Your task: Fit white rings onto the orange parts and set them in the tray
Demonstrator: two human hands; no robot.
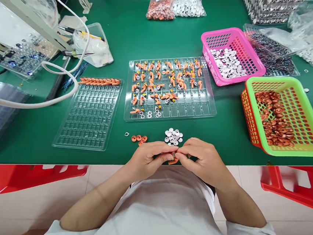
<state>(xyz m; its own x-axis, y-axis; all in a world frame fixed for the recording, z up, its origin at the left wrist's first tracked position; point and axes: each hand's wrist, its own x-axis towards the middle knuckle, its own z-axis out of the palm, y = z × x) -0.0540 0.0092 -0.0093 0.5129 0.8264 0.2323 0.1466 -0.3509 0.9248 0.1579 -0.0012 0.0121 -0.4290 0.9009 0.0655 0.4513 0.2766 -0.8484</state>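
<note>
Head view: my left grip (149, 156) and right grip (204, 158) meet, fingertips pinching small orange curved part (173, 161) at near edge of green desk (225, 120); white discs (173, 137) just beyond, orange discs (139, 138) beside left grip.

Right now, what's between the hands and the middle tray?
Head view: a small pile of white discs and, further left, a few copper-coloured discs, on the green tabletop.

Both hands (203, 157) pinched close together
</note>
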